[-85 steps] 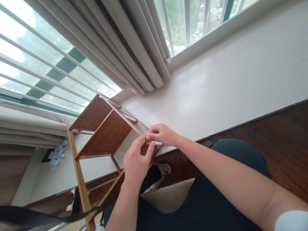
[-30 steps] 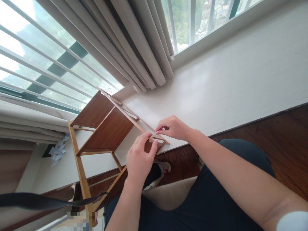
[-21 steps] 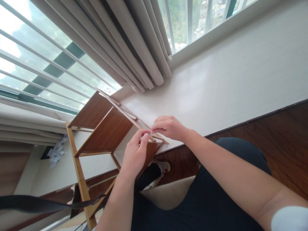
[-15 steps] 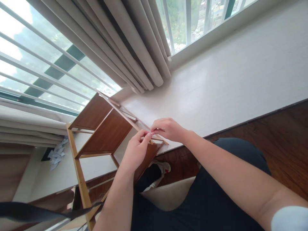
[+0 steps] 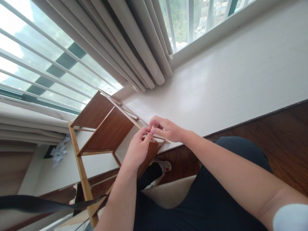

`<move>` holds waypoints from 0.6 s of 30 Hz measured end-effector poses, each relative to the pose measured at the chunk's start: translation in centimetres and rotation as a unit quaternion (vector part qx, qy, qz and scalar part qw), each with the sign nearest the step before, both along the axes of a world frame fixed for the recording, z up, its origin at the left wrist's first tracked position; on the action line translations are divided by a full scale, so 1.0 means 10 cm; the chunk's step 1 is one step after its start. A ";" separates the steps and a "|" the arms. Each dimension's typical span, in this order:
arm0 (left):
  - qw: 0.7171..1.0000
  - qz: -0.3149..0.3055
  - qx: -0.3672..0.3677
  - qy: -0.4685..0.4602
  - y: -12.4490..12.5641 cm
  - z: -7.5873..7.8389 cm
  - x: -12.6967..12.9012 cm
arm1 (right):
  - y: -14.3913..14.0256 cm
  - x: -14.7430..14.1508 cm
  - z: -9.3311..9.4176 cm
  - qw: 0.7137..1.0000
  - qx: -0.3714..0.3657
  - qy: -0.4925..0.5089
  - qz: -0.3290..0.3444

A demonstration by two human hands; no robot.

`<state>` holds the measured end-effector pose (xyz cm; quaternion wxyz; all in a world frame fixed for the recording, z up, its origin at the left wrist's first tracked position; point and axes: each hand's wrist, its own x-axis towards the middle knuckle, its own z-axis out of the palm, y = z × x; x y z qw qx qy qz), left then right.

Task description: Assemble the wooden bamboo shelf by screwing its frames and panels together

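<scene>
Beneath the windows, a broad white sill (image 5: 228, 73) runs across the view, bare over most of its width to the right of the hands, with its front edge meeting dark wooden floor (image 5: 276, 144). Pale curtains (image 5: 134, 48) hang in folds down to the sill's back corner, and a second bunch lies along the left edge of the view.

Tipped against the sill's left part stands a wooden shelf rack (image 5: 106, 131), with brown boards set in a light bamboo frame. Its far end rests near the window glass, and its near leg comes down toward the floor at the lower left. Open gaps show between the boards and the thin rails.

A person's dark-clad lap (image 5: 204, 199) fills the lower middle, close to the sill's edge. A shoe (image 5: 165, 165) shows on the floor under the rack's near corner, and crumpled paper (image 5: 59, 152) lies at the sill's left end. A dark strap (image 5: 48, 203) crosses the lower left.

The left hand (image 5: 137, 150) and right hand (image 5: 167, 130) meet at the rack's near top corner, fingertips touching. Both pinch at a thin rail (image 5: 160, 138) there. Whether a small part sits between the fingers cannot be told.
</scene>
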<state>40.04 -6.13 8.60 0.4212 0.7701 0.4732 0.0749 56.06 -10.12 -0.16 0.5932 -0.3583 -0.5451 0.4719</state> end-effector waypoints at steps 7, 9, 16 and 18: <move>0.998 0.001 0.044 0.034 0.01 -0.01 0.00 | -0.02 0.26 -0.02 0.997 -0.040 0.064 0.033; 0.998 0.004 0.044 0.039 0.01 -0.01 0.00 | -0.02 0.35 -0.03 0.999 -0.036 0.028 0.005; 0.999 0.009 0.033 0.039 -0.01 0.02 0.01 | -0.02 0.49 -0.02 0.993 -0.003 -0.098 -0.073; 0.998 0.006 0.037 0.043 0.00 0.01 0.00 | -0.01 0.50 -0.02 0.992 0.001 -0.105 -0.071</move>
